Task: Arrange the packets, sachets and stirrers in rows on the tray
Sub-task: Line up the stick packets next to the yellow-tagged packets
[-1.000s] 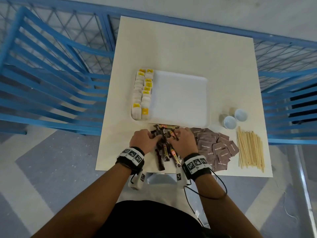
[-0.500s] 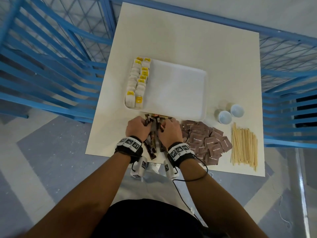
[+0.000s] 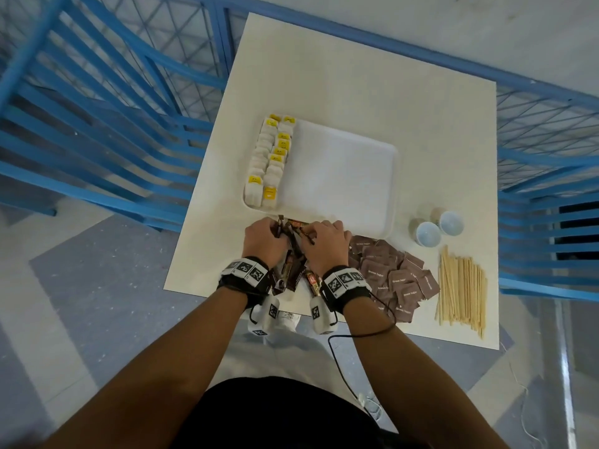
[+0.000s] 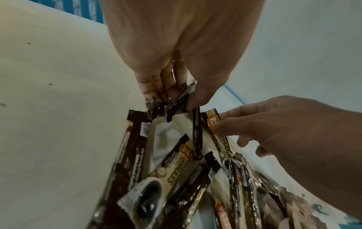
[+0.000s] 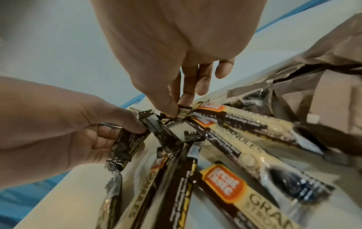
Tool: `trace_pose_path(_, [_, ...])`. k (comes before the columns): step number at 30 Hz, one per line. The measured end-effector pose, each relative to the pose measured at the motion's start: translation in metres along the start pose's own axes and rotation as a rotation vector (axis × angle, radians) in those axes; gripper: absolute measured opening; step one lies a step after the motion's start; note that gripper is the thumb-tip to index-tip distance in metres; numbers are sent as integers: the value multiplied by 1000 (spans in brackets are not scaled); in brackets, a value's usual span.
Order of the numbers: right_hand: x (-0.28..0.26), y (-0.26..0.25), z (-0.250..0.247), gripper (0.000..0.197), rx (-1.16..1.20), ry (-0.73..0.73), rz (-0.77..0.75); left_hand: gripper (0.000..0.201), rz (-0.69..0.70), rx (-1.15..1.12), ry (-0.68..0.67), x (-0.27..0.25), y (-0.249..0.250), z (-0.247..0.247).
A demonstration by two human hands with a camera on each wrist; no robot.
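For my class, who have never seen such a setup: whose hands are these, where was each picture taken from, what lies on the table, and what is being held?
No machine here: a person wears one camera on the head and one on each wrist. The head view looks down on a table. The white tray holds tea bags in two rows along its left side. Beside it lie brown sugar packets, wooden stirrers and two small cups. The wrist views look along the fingers: the left hand and right hand each pinch coffee stick sachets from a loose pile at the table's near edge.
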State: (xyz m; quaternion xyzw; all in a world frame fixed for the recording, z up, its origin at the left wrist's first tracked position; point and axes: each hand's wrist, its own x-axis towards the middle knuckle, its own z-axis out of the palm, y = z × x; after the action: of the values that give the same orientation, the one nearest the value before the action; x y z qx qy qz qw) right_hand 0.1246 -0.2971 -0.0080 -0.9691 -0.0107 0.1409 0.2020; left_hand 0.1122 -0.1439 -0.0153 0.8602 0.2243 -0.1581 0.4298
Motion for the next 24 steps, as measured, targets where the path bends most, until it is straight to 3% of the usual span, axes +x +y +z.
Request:
trace_pose_path(7, [10, -3, -14, 2, 463, 169, 120, 24, 69, -91, 16, 8, 11, -15])
trace_pose_path(11, [11, -8, -20, 7, 566, 286, 89, 26, 40, -135, -6, 16, 17, -30])
trace_pose_path(15, [12, -14, -20, 8, 674, 245, 141, 37, -21, -288, -92, 37, 10, -40])
trace_pose_path(17, [11, -17, -20, 9, 725, 251, 183, 29, -40, -372, -136, 44, 2, -40])
trace_pose_path(19, [12, -23, -20, 10, 702, 200, 242, 8, -30, -411, -182, 46, 3, -44])
trace_pose_path(21, [12, -29, -18, 15, 584, 51, 262, 10, -40, -438, -213, 47, 7, -48])
trace_pose_path(24, [12, -34, -4, 42, 203, -174, 164, 12, -143, -478, -283, 50, 6, -50])
